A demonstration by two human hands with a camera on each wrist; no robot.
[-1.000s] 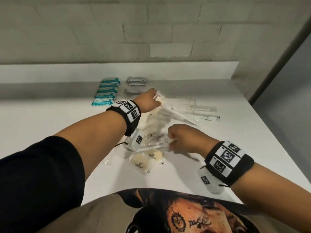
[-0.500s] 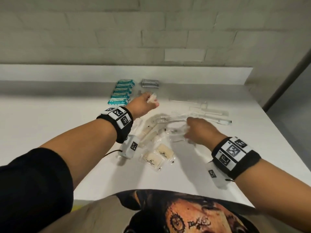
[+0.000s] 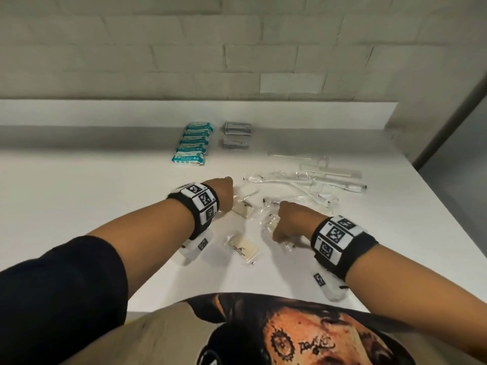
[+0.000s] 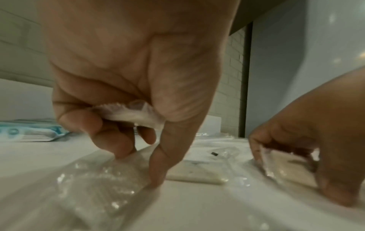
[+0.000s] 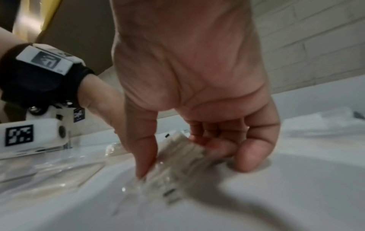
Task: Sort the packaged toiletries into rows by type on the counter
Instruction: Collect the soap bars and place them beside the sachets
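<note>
My left hand (image 3: 226,191) is low over the counter (image 3: 105,206), fingers curled round a small white packet (image 4: 129,114) with a serrated edge. Its thumb and a fingertip (image 4: 156,179) press on a clear crinkly packet (image 4: 102,179) lying below. My right hand (image 3: 276,230) pinches a clear-wrapped cream soap packet (image 5: 177,151) between thumb and fingers, tilted up off the counter; the same soap packet (image 4: 286,165) shows in the left wrist view. Two more cream soap packets (image 3: 243,249) (image 3: 242,209) lie flat between my wrists.
A row of teal packets (image 3: 192,143) and a row of grey sachets (image 3: 237,129) run along the back wall. Clear-wrapped toothbrushes (image 3: 303,177) lie scattered to the right. The counter's right edge (image 3: 421,206) drops off beside them.
Both hands have come down to the counter and nearer to me. The left still holds the white packet; the right has taken hold of a soap packet.
</note>
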